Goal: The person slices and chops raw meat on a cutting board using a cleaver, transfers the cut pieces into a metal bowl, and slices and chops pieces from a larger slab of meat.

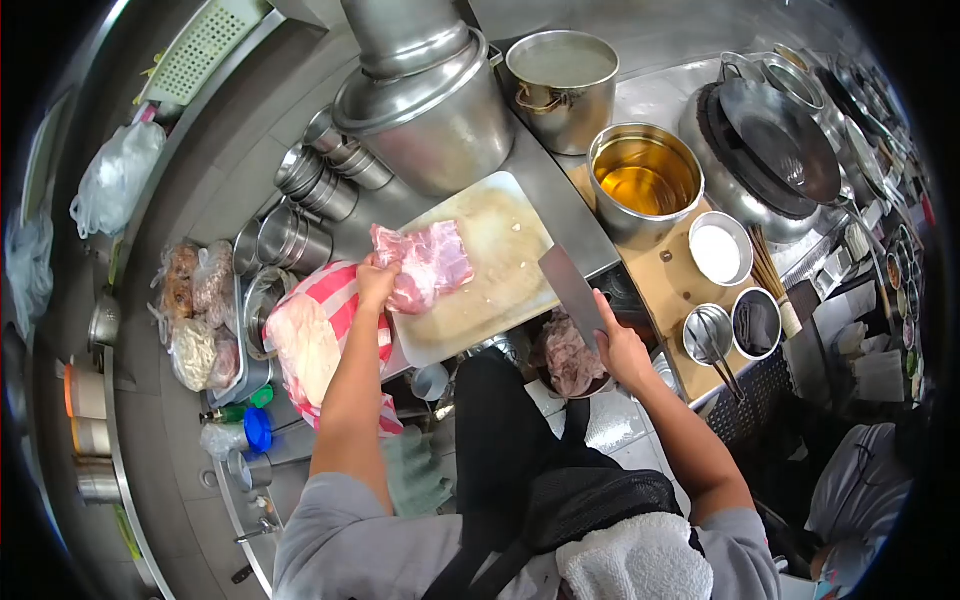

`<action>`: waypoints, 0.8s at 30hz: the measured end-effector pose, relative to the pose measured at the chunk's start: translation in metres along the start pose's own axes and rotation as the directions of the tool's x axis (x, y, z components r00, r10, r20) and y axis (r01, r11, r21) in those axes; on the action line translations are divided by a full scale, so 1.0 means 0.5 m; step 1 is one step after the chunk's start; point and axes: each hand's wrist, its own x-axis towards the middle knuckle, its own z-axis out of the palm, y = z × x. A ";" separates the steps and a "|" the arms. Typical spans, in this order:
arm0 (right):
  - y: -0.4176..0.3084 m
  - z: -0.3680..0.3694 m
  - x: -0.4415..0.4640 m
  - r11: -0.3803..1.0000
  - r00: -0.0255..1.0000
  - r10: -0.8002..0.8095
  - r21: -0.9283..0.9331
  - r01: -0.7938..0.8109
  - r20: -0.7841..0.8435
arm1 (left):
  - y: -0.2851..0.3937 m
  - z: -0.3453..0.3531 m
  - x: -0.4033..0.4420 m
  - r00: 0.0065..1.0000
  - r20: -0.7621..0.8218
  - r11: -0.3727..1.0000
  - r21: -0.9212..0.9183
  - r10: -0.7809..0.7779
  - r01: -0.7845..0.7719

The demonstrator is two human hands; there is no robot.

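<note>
A slab of raw meat point(425, 262), pink with white fat, lies on the left half of a worn white cutting board point(515, 235). My left hand point(376, 283) grips its near left edge, fingers partly hidden by the meat. In my right hand point(622, 345) is a cleaver point(572, 290), its broad blade pointing up and left by the board's right edge, apart from the meat. Below the board, a container of raw meat pieces point(570, 358) shows near the cleaver. A red-and-white striped bag point(345, 290) with a large pale piece of meat point(305, 345) lies left of my left forearm.
Beyond the board stand a large steel pot point(425, 140) and a lidded pot point(563, 85). To the right are a pot of amber liquid point(650, 190), a bowl of white powder point(718, 250) and a wok point(780, 140). Another person's sleeve point(860, 490) shows at lower right.
</note>
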 end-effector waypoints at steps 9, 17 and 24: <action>-0.020 0.014 -0.009 1.000 0.999 0.014 -0.015 -0.015 -0.040 | 0.255 0.051 -0.054 0.999 -0.011 0.545 -0.838 0.034 -0.028; -0.053 0.009 -0.016 0.995 0.998 0.048 -0.091 -0.051 -0.036 | 0.059 0.081 -0.165 0.990 0.020 0.353 -0.933 -0.140 0.068; -0.094 0.014 -0.029 0.995 0.999 0.033 -0.095 -0.036 -0.031 | -0.055 0.101 -0.235 0.879 -0.319 0.851 -0.281 0.354 -0.445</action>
